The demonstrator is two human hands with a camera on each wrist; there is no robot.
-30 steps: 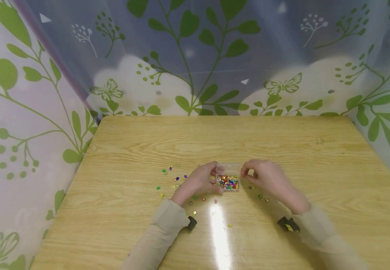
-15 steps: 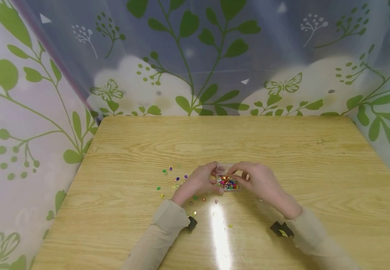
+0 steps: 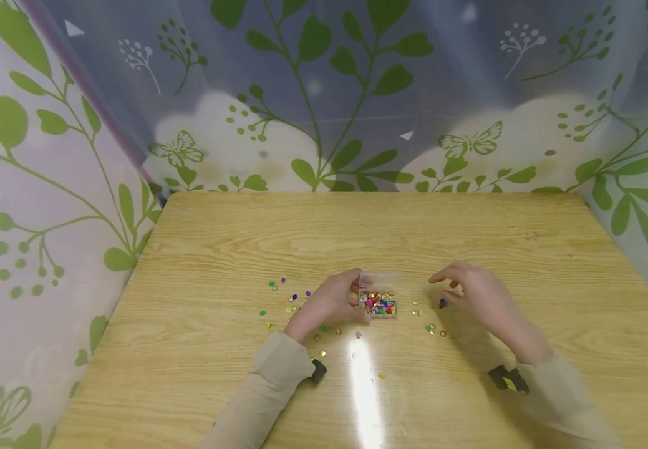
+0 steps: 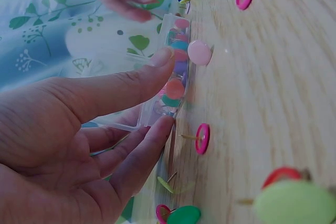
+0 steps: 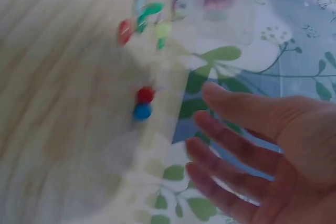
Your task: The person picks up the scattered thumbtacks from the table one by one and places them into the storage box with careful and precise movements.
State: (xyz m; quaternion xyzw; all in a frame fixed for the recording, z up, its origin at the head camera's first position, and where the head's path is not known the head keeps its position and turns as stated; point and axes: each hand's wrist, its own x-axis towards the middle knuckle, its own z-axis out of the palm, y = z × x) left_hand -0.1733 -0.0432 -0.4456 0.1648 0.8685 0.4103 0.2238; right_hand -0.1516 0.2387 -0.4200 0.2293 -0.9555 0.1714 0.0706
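Observation:
A small clear plastic box (image 3: pixel 380 280) stands with its lid raised, full of multicoloured thumbtacks (image 3: pixel 378 304). My left hand (image 3: pixel 332 300) holds the box at its left side, and the left wrist view shows the thumb (image 4: pixel 126 85) on one edge and fingers on the opposite side. To the right of the box, my right hand (image 3: pixel 483 299) is over the table, fingers spread and slightly bent, with nothing visible between them. Close by its fingertips, a red thumbtack (image 5: pixel 145 94) and a blue thumbtack (image 5: pixel 142 112) lie touching on the wood.
Loose thumbtacks (image 3: pixel 294 297) are scattered left of the box, around the left forearm. Several more thumbtacks (image 3: pixel 431 328) lie between the box and the right hand. The wooden table (image 3: pixel 324 231) meets a leaf-patterned curtain (image 3: pixel 357 93) at the back.
Half a second ago the right hand was over the box with its fingers at the tacks; now it is farther right, fingers spread. The left hand and box have stayed put.

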